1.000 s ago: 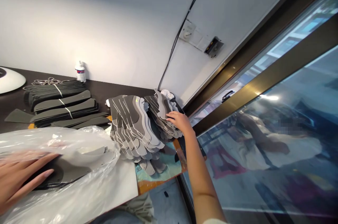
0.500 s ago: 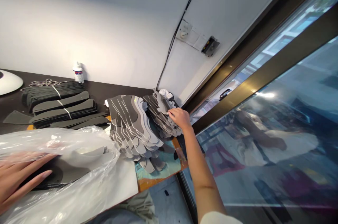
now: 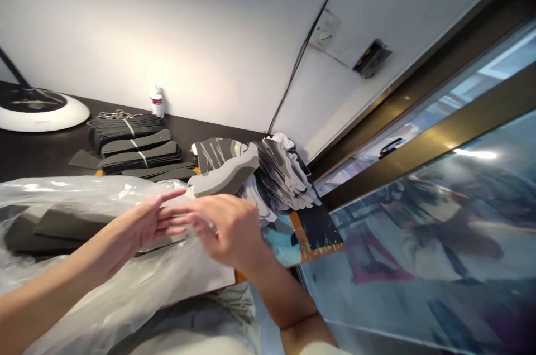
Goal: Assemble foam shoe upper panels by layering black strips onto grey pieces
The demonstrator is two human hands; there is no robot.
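Note:
My left hand (image 3: 146, 224) reaches in over the plastic bag, fingers stretched out, their tips close to or touching my right hand. With fingers curled, my right hand (image 3: 228, 226) is closed at the lower edge of a curved grey cut piece (image 3: 234, 171), dark grey with a paler border; the grip itself is partly hidden. Behind that piece lies a fanned stack of similar grey pieces (image 3: 211, 151), partly covered. Further right is another fanned stack (image 3: 285, 176). Under my left arm, the clear plastic bag (image 3: 125, 190) holds dark grey pieces (image 3: 62, 229).
Banded bundles of dark strips (image 3: 140, 155) lie at the back left, with a white bottle (image 3: 157, 102) behind them. A white lamp base (image 3: 46, 115) stands at far left. A wall with a cable (image 3: 299, 59) backs the table; a metal-framed window (image 3: 419, 148) borders the right.
My right hand has moved left from the right stack, and a grey piece now shows by it. My left hand has moved right, off the bag, to meet it. The view has shifted left.

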